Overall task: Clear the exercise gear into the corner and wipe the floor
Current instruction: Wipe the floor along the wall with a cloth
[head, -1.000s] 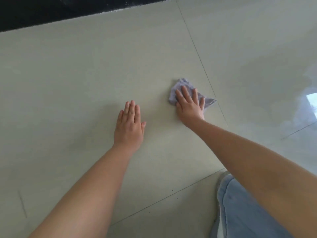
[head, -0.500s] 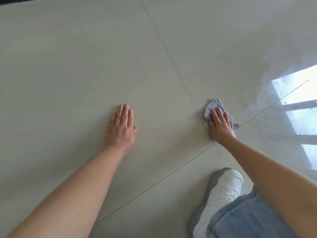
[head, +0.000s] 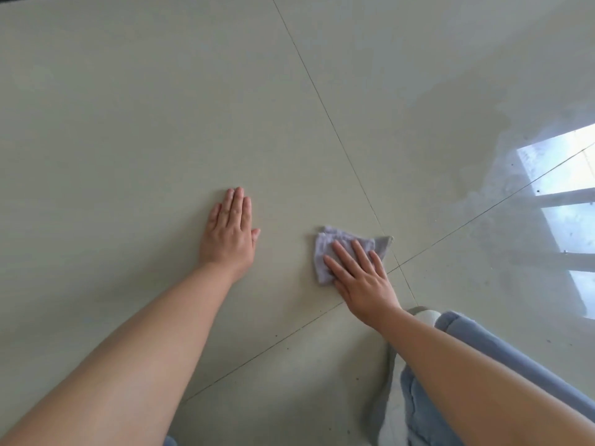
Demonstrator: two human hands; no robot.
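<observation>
- The cloth, a small crumpled lavender-grey rag, lies flat on the floor a little right of the middle of the view, just left of where two tile seams cross.
- The right hand lies on top of the cloth with its fingers straight and slightly spread, pressing the rag down rather than gripping it; the palm and heel of the hand sit on the cloth's near right part.
- The cloth sticks out beyond the fingertips on the far side, along the hand's left edge, and as a small grey corner at the upper right, close to the seam.
- The left hand is planted flat on the bare tile to the left of the cloth, fingers straight and held together, thumb pointing toward the rag; it holds nothing and stays clear of the cloth.
- Both bare forearms reach in from the lower edge of the view.
- The floor is made of large pale greenish-beige glossy tiles with thin dark seams; tiny dark specks dot the tile nearest the viewer.
- At the right a bright window reflection shines on the tiles, with a hazy, smeared patch around it.
- Under the right forearm a knee in light blue denim and part of a white shoe show.
</observation>
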